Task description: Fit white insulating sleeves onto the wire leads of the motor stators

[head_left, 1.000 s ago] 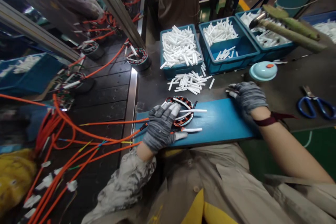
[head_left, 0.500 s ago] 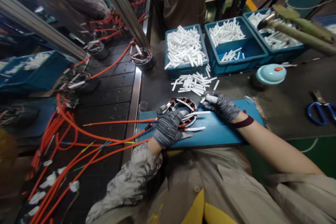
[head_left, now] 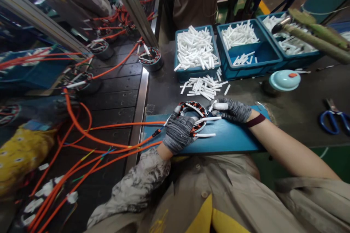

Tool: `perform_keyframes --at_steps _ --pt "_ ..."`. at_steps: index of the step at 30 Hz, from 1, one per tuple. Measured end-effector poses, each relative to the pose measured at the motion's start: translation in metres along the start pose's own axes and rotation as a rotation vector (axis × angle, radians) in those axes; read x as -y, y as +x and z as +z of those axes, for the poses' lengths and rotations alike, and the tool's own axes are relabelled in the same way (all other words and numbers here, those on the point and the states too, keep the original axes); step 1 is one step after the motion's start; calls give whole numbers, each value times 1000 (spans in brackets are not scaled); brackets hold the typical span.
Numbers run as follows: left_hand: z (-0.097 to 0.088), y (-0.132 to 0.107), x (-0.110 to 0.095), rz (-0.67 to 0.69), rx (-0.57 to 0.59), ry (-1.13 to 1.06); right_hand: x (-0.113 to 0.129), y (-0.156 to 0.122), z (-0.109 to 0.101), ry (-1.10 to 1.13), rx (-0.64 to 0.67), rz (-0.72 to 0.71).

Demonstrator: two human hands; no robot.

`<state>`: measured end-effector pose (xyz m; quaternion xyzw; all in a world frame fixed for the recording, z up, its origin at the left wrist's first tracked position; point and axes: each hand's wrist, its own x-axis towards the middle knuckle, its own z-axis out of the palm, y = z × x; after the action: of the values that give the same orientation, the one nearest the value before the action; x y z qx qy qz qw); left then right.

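In the head view, the gloved left hand (head_left: 179,133) grips the wire-wound stator ring (head_left: 201,108) on the blue board (head_left: 235,136); the gloved right hand (head_left: 231,110) pinches a slim white tube (head_left: 211,106) beside the ring's right edge.

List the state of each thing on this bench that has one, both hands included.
Left hand: gloved, over the wound ring
Right hand: gloved, pinching a white tube
Wound ring: flat, partly covered
Leftmost bench bin: heaped with tubes
Divided bin: back part piled, front part sparse
Loose tubes: scattered
Scissors: lying unheld, blade opening unclear
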<state>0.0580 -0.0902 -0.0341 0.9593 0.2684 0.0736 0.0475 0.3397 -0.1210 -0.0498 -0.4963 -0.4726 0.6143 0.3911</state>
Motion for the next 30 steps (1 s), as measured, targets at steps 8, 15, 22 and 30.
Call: perform_keyframes --at_steps 8,15,22,30 --pt "2 0 -1 34 30 12 41 6 13 -62 301 159" --pt "0 1 -2 64 32 -3 40 7 15 -213 256 123" --pt "1 4 0 50 78 5 38 5 8 -264 255 125" --pt "-6 5 -3 35 135 2 48 14 3 -317 422 202"
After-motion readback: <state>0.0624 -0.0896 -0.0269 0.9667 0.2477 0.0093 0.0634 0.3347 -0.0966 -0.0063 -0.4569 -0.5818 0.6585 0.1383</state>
